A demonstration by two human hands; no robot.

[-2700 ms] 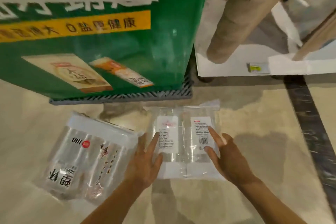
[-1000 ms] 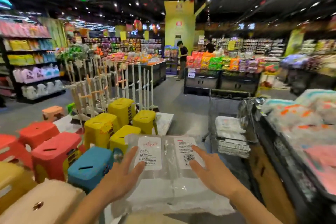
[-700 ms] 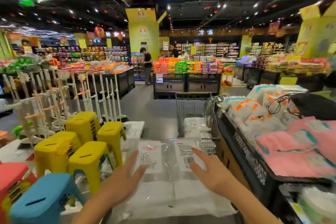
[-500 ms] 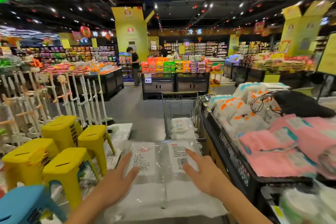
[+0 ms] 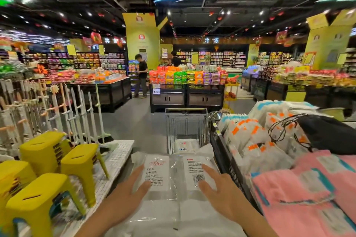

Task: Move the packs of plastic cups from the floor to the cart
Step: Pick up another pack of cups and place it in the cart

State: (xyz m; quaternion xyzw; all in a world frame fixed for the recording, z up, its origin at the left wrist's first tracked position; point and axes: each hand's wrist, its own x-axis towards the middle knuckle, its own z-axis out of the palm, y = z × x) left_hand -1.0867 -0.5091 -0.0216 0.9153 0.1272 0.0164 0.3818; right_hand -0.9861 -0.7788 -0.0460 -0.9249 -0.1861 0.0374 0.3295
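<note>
I carry a clear pack of plastic cups (image 5: pixel 173 177) with two white labels at waist height in front of me. My left hand (image 5: pixel 125 196) grips its left side and my right hand (image 5: pixel 221 192) grips its right side, thumb and forefinger of each lying on top, the other fingers hidden beneath. Straight ahead stands a wire shopping cart (image 5: pixel 185 119), a short step beyond the pack. Other white packs of cups (image 5: pixel 185 145) lie in its basket.
Yellow plastic stools (image 5: pixel 57 163) and a rack of white poles (image 5: pixel 63 109) line the left. A black bin (image 5: pixel 225 152) piled with pink and white packaged goods hems the right. A person (image 5: pixel 141 75) stands far ahead by display tables, across open grey floor.
I rose from the floor with the pack held in both hands. The view swung right and forward, so the cart now stands straight ahead and closer.
</note>
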